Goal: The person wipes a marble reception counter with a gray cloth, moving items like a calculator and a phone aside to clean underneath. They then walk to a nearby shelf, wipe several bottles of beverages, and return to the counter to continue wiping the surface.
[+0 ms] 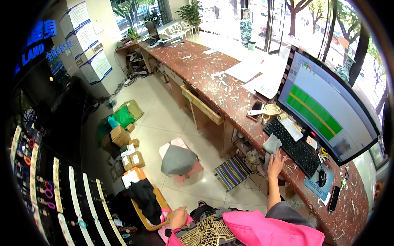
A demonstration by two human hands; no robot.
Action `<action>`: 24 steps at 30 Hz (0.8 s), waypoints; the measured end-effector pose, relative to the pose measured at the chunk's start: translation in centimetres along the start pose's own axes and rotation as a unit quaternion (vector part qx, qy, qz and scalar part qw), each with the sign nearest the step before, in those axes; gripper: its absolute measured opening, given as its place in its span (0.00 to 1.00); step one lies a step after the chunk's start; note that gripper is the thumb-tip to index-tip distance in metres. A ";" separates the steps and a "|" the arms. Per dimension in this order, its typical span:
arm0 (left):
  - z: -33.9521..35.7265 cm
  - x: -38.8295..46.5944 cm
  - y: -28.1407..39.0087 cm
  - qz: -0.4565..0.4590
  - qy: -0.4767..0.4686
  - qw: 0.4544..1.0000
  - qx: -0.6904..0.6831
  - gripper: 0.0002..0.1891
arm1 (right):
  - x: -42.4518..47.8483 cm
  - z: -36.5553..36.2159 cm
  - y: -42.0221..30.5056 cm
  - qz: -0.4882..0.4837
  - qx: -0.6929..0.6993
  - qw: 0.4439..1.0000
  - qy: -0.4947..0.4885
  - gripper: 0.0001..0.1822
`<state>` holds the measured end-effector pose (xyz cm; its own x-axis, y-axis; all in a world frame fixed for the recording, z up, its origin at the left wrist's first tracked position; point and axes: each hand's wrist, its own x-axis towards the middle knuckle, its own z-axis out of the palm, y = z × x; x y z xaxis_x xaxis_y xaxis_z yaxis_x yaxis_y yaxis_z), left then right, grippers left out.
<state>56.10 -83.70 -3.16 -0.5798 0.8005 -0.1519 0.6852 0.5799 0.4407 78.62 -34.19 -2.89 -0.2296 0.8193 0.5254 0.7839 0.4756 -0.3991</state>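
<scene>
My right hand (275,163) presses a grey cloth (272,144) against the front edge of the red marbled counter (212,83). Part of the cloth lies on top beside the black keyboard (292,147), and part hangs over the edge. Low at my side, my left hand (178,217) has its fingers curled; whether anything is inside them is hidden. Next to it stands an open cardboard box (161,196) with black fabric (144,196) and pink fabric inside. A monitor (326,107) rises behind the keyboard. Nearer the wall of windows lie a hairbrush (272,109) and a phone (256,110).
A drawer (201,104) juts out under the counter. On the floor stand a stool with a grey cover (178,160) and a striped folding stool (233,172). Several parcels (120,136) are piled at left, near racks of hanging straps (74,190). A mouse (322,178) rests on a blue pad.
</scene>
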 end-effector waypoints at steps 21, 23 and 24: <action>-8.2 42.3 -4.7 0.208 -0.121 0.966 -0.096 0.15 | 10.8 16.0 -18.4 -0.013 -0.023 0.999 -0.039 0.28; -12.5 47.2 -3.2 0.213 -0.133 0.967 -0.046 0.16 | 14.8 19.6 -21.2 0.022 -0.019 0.998 -0.060 0.30; -13.1 49.3 -4.2 0.227 -0.111 0.967 -0.043 0.16 | 17.0 21.6 -23.1 0.004 -0.017 0.997 -0.079 0.30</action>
<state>18.88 -48.63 -0.90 -0.1133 0.9878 -0.1073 0.8019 0.1546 0.5771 44.12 -24.30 -0.95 -0.3081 0.8646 0.3969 0.8045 0.4594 -0.3764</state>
